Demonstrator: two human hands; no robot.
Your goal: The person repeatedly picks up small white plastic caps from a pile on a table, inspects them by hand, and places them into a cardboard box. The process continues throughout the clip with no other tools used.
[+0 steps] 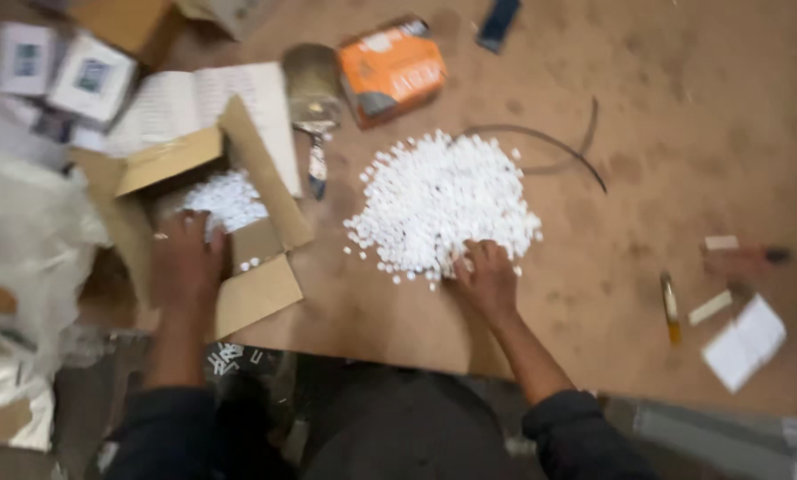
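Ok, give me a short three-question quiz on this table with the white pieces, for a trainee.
1. True or false: the right hand rests at the edge of the pile of small white pieces.
2. Where is the left hand? A, in the open cardboard box; B, on the orange box; C, off the table.
3. What already lies inside the cardboard box?

Key: 1 true. 2 A. 3 more of the small white pieces.

I see a heap of white caps [441, 206] on the mottled tan surface [683, 133], more white ones in the brown cardboard box [265, 258] left, an orange-and-white carton [391, 69] far.
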